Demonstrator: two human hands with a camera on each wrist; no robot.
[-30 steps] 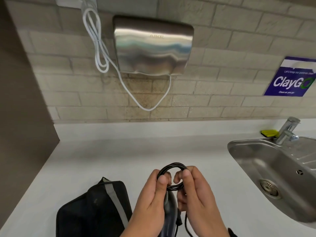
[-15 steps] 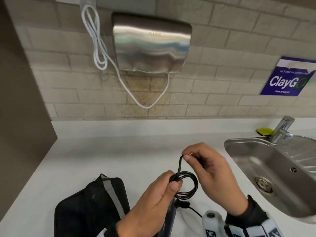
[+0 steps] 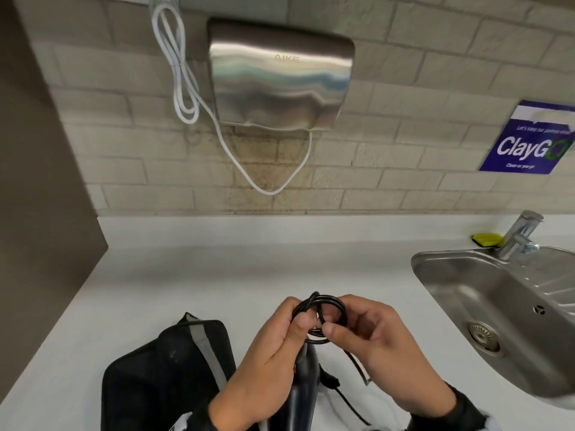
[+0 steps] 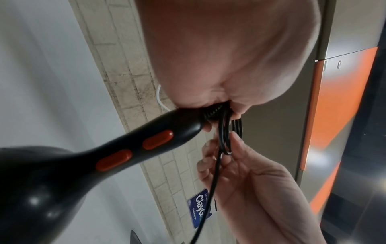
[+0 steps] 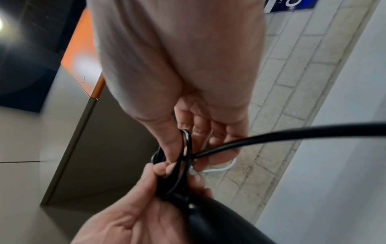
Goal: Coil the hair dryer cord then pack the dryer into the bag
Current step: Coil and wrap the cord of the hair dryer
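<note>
A black hair dryer (image 4: pixel 69 166) with two orange switches hangs handle-up above the white counter (image 3: pixel 186 275). My left hand (image 3: pixel 280 343) grips the end of its handle together with the coiled black cord (image 3: pixel 323 309). My right hand (image 3: pixel 357 331) pinches the coil between thumb and fingers, laying a loop onto it. The loose tail of the cord (image 3: pixel 354 359) runs down from the coil, and the plug (image 3: pixel 329 381) dangles below. A black bag (image 3: pixel 168 374) with a grey stripe lies on the counter just left of my hands. In the right wrist view the coil (image 5: pixel 183 158) sits between both thumbs.
A steel sink (image 3: pixel 504 306) with a tap (image 3: pixel 519 234) fills the right side; a yellow sponge (image 3: pixel 485 239) lies behind it. A steel hand dryer (image 3: pixel 280 76) with a white cable (image 3: pixel 183 73) hangs on the brick wall. A dark panel (image 3: pixel 40 181) bounds the counter's left.
My right hand, which had pulled a stretch of cord up and away, has come back down to the coil and laid another loop on it. The left hand kept its grip.
</note>
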